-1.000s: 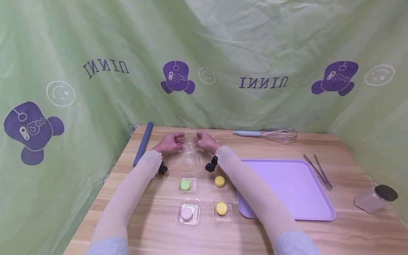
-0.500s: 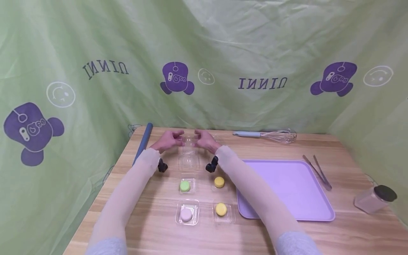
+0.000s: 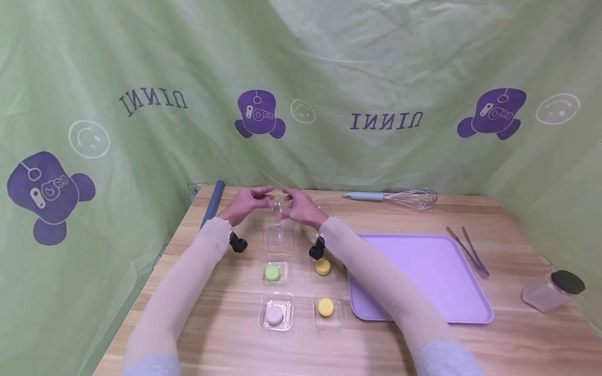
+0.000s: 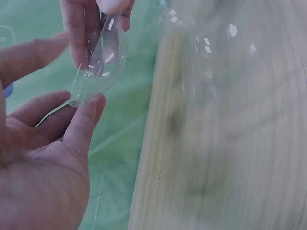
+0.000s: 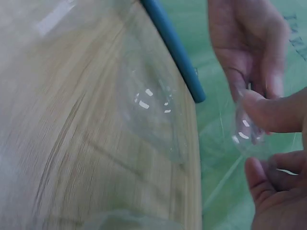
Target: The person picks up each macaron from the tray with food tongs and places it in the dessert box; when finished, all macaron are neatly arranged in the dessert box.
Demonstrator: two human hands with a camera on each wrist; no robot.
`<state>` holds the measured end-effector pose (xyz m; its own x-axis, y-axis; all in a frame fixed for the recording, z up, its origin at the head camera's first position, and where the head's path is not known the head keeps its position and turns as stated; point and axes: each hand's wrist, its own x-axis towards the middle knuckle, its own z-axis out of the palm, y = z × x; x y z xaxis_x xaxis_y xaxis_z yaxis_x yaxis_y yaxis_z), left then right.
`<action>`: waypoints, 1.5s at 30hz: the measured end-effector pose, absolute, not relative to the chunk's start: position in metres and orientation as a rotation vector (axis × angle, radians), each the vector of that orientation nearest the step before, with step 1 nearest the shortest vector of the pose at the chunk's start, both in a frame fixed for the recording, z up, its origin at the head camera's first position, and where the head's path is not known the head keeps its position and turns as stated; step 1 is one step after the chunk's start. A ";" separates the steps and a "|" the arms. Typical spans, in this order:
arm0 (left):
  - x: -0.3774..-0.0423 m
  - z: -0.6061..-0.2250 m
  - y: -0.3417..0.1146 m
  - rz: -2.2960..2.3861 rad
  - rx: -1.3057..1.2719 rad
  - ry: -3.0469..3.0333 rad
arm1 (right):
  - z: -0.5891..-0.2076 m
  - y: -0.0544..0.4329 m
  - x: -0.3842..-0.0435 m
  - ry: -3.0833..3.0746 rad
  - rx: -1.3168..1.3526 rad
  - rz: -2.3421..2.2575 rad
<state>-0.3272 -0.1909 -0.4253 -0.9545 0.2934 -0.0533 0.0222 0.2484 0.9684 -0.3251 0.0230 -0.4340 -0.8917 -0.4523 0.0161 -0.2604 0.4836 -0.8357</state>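
Observation:
Near the table's back edge, both hands hold one small clear plastic dome (image 3: 277, 205) between them. My left hand (image 3: 245, 203) pinches its near edge with thumb and fingertips. On the other side my right hand (image 3: 303, 208) grips the dome, with its thumb and fingers spread along the rim. In the left wrist view the dome's shell (image 4: 109, 60) stands on edge, tilted. The right wrist view shows its bulge (image 5: 243, 130) beside the right thumb. Another clear domed shell (image 5: 148, 103) lies on the wooden table (image 5: 62, 129), and a clear container (image 3: 278, 236) sits just below the hands.
Green (image 3: 272, 273), lilac (image 3: 274, 315) and yellow (image 3: 325, 307) macarons sit in clear trays nearer the front. A purple tray (image 3: 423, 277) lies right, under the right forearm. Around it are tongs (image 3: 470, 253), a whisk (image 3: 409, 198) and a jar (image 3: 552, 291). A blue rolling pin (image 3: 215, 201) lies left.
Both hands have risen slightly, and the right hand has shifted a little left, closer to the other. The clear dome has come up between the fingers. The macarons stay in place.

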 end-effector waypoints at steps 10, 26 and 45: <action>-0.306 -0.407 -0.196 1.995 0.239 1.821 | -0.411 0.044 -0.304 3.093 -1.605 -0.735; -0.284 -0.403 -0.201 1.884 0.383 1.692 | -0.406 0.057 -0.289 3.047 -2.312 -0.161; -0.220 -0.411 -0.191 1.698 0.691 2.457 | -0.425 0.068 -0.244 2.255 -0.987 -1.755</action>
